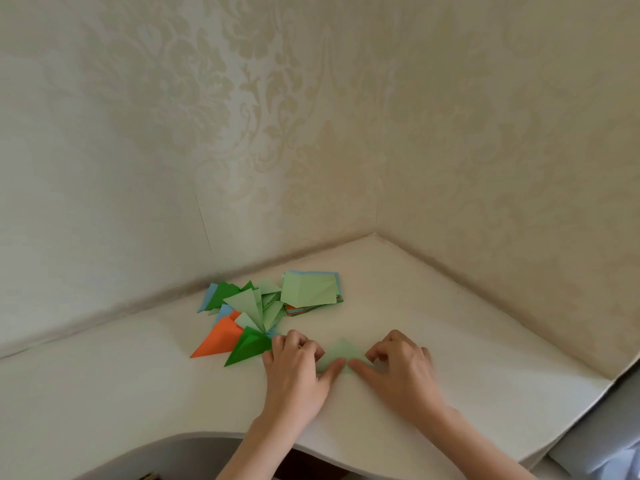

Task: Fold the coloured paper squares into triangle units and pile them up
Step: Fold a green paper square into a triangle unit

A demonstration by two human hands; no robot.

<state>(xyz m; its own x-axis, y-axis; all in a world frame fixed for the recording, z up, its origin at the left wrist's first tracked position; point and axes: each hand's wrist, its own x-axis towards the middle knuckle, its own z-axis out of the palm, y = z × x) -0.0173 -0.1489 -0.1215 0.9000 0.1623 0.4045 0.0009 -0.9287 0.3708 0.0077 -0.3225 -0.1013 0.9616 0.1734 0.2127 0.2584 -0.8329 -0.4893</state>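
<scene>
The light green paper (337, 358) lies on the white surface (450, 323), just in front of the stack of unfolded squares (310, 292), and both hands work it. The left hand (294, 368) has its fingers curled over the left part of the sheet, thumb extended toward the centre. The right hand (401, 365) mirrors it on the right part, fingers curled and thumb reaching inward. The two thumbs nearly meet at the near edge of the sheet. The paper is blurred, so the exact fold in hand cannot be read; it appears to be an early or middle crease.

Hazards from this position:
- Uneven thumb pressure would probably skew the crease, giving a lopsided unit.
- The sheet may slide on the smooth surface if one hand lifts first.
- The left hand touches the dark green triangle (249, 349) at the near edge of the pile of folded units (242, 317), left of the stack. A sideways move could scatter that pile.
- The orange triangle (218, 341), further left of the stack, lies loose and could be pushed along with it.

No container is in view. Folded units and squares rest directly on the surface, close to the wall corner (375, 233).
</scene>
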